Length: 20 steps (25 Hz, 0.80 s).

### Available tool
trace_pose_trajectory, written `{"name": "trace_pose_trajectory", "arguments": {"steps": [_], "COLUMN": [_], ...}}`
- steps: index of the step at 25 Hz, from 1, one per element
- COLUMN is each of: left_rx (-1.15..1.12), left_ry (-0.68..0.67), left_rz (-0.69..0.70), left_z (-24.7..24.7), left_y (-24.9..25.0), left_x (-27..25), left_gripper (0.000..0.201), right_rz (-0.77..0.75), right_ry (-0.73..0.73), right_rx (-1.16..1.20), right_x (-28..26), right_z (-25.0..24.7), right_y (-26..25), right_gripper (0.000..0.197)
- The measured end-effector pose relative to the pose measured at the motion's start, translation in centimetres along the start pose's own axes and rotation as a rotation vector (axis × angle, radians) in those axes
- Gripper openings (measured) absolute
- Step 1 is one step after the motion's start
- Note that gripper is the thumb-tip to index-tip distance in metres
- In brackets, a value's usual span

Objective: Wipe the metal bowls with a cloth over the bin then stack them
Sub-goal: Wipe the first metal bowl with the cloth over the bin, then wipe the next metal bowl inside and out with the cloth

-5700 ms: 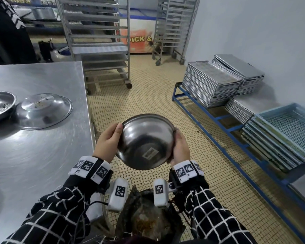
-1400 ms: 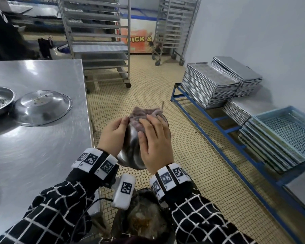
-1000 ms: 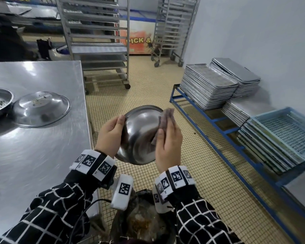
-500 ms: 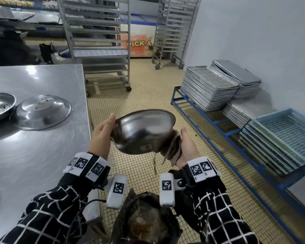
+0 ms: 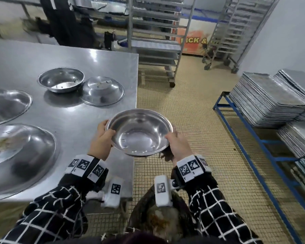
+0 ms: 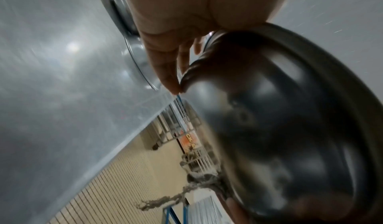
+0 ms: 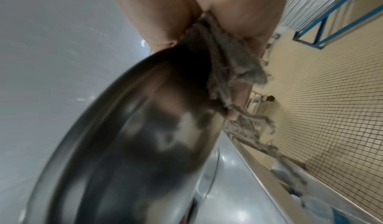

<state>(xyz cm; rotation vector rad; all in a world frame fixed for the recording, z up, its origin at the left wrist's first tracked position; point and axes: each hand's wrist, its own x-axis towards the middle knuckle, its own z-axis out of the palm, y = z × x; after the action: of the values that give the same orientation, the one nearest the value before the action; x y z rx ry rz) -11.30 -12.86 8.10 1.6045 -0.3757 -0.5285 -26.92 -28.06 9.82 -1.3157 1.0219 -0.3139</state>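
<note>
The metal bowl [image 5: 139,133] is held upright in the air, just off the surface's [image 5: 81,120] right edge, above the bin [image 5: 141,208]. The left hand [image 5: 102,140] grips its left rim; the right hand [image 5: 177,145] clasps the right rim with the cloth [image 7: 225,66] bunched under its fingers [image 7: 236,109].

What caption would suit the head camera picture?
Both hands hold a wiped metal bowl upright beside the steel table.
</note>
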Motion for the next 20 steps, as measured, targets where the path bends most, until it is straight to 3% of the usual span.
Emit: {"name": "trace_pose_trajectory", "arguments": {"steps": [4,10,15,20], "left_rx": [0.203,0.348,0.501,0.604], "left_ry": [0.132,0.076,-0.012,-0.022], "left_rz": [-0.003,-0.219,-0.261,-0.327], "left_z": [-6.9,-14.1,-15.9,-15.5], "left_y": [-1.1,-4.2,-4.9,-4.9], "left_x": [2.2,6.8,8.4,9.1], "left_gripper": [0.031,0.044,0.048,0.037], "right_rz": [-0.151,-0.257,-0.305,-0.317], "right_ry": [0.009,0.024,0.034,0.053], "right_rx": [-0.219,-0.408,-0.558,-0.63], "right_x": [2.1,5.7,8.7,10.0], "right_z": [6.9,14.7,17.3,17.6], "right_y": [0.8,1.2,1.2,1.2], "right_gripper": [0.011,0.018,0.02,0.025]}}
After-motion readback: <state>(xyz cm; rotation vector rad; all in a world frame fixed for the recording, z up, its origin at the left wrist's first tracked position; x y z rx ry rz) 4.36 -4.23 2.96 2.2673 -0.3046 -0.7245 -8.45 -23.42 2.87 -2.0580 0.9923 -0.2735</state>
